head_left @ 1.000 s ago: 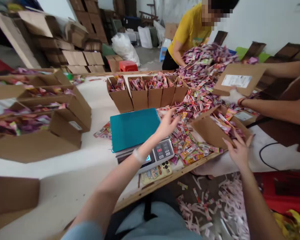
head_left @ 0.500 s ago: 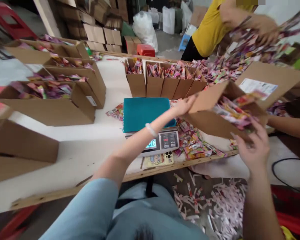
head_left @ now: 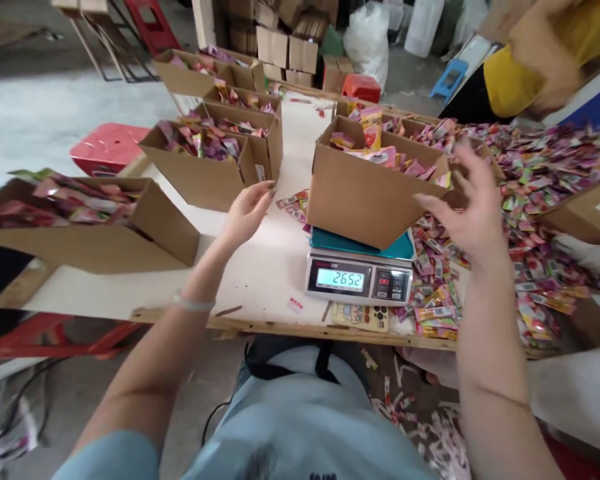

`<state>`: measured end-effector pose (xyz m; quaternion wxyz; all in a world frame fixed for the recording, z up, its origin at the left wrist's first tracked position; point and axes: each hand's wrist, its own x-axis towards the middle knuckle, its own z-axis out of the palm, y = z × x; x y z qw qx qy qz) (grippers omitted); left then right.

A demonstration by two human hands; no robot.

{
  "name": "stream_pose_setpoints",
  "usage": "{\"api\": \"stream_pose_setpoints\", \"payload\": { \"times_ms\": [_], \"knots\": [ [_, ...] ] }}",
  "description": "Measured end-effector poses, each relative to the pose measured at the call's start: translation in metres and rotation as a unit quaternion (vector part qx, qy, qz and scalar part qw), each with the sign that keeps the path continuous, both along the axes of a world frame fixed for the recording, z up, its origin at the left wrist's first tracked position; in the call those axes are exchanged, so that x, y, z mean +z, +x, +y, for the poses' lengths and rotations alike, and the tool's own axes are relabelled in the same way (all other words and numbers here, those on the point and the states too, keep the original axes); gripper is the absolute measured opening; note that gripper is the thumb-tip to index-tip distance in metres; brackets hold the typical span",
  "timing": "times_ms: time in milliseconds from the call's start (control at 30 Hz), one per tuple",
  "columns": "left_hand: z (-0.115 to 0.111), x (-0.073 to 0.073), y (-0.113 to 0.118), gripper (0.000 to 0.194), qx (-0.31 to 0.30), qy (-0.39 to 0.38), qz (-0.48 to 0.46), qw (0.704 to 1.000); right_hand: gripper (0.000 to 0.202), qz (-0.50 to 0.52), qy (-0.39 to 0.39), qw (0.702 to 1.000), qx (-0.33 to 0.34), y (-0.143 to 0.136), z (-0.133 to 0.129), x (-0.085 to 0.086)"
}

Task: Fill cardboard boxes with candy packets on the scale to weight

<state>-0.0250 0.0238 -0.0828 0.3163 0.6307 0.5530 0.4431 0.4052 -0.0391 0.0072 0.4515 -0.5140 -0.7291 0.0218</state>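
A cardboard box (head_left: 365, 193) filled with small wrapped packets rests on the teal pan of a digital scale (head_left: 357, 277), whose display reads 265.2 or 2652. My right hand (head_left: 473, 200), slightly blurred, is at the box's right end with its fingers spread; nothing shows in it. To the left of the box, my left hand (head_left: 250, 210) hovers over the white table with thumb and fingers brought together, and whether something small is between them cannot be made out. A patterned phone (head_left: 361, 316) lies below the scale.
More filled boxes stand at the left, one (head_left: 95, 243) near the table's left end. Loose packets (head_left: 550, 193) cover the right side. A person in yellow (head_left: 520, 73) is behind the table. Red stool (head_left: 107, 147) at left.
The box has gone from between my hands at the right onto the scale. My left hand has let go and moved left. The view has turned, and the display shows a new number.
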Motion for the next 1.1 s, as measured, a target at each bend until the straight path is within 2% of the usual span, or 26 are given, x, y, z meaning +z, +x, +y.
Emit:
{"api": "stream_pose_setpoints", "payload": {
  "times_ms": [67,133,167,233,300,400,500,600,667,733,767,833,867,933,1000,1033,1100],
  "knots": [
    [-0.023,-0.025,-0.038,0.062,0.065,-0.057,-0.067,0.994,0.08,0.067,-0.022,0.989,-0.127,0.038,-0.014,-0.035],
    [-0.039,-0.055,-0.077,0.08,0.147,-0.109,-0.101,0.978,0.089,0.078,-0.122,0.946,-0.289,0.071,-0.033,-0.081],
    [-0.044,-0.07,-0.095,0.084,0.183,-0.12,-0.105,0.97,0.097,0.066,-0.183,0.917,-0.348,0.083,-0.045,-0.104],
    [-0.05,-0.092,-0.126,0.088,0.23,-0.109,-0.101,0.962,0.114,0.039,-0.285,0.871,-0.398,0.097,-0.066,-0.148],
    [-0.051,-0.103,-0.151,0.089,0.257,-0.067,-0.089,0.96,0.123,0.023,-0.347,0.844,-0.408,0.1,-0.079,-0.179],
    [-0.055,-0.099,-0.176,0.077,0.298,-0.018,-0.04,0.954,0.117,-0.003,-0.391,0.824,-0.411,0.099,-0.08,-0.2],
    [-0.063,-0.087,-0.187,0.058,0.299,-0.022,0.013,0.954,0.11,-0.01,-0.39,0.828,-0.402,0.098,-0.069,-0.202],
    [-0.07,-0.082,-0.188,0.06,0.287,-0.032,0.019,0.957,0.11,0.006,-0.372,0.84,-0.394,0.096,-0.063,-0.197],
    [-0.072,-0.078,-0.182,0.064,0.299,-0.027,0.018,0.954,0.108,0.023,-0.342,0.852,-0.396,0.093,-0.06,-0.184],
    [-0.067,-0.068,-0.168,0.066,0.302,-0.002,0.018,0.953,0.101,0.04,-0.28,0.873,-0.397,0.087,-0.054,-0.154],
    [-0.062,-0.059,-0.157,0.066,0.291,0.017,0.014,0.956,0.096,0.047,-0.239,0.886,-0.394,0.083,-0.048,-0.13],
    [-0.046,-0.032,-0.126,0.061,0.241,0.069,-0.007,0.968,0.081,0.065,-0.128,0.927,-0.346,0.069,-0.03,-0.069],
    [-0.036,-0.014,-0.106,0.06,0.204,0.098,-0.027,0.974,0.074,0.071,-0.072,0.951,-0.291,0.058,-0.018,-0.035],
    [-0.012,0.022,-0.06,0.063,0.126,0.172,-0.078,0.974,0.06,0.052,0.007,0.992,-0.114,0.026,0.011,0.031],
    [0.013,0.056,-0.011,0.066,0.028,0.216,-0.111,0.97,0.056,-0.045,-0.051,0.997,0.045,-0.015,0.046,0.08],
    [0.025,0.07,0.013,0.068,-0.004,0.237,-0.106,0.966,0.058,-0.11,-0.114,0.982,0.1,-0.036,0.064,0.095],
    [0.046,0.088,0.052,0.071,-0.05,0.273,-0.086,0.957,0.065,-0.225,-0.221,0.935,0.163,-0.074,0.096,0.104]
  ]
}}
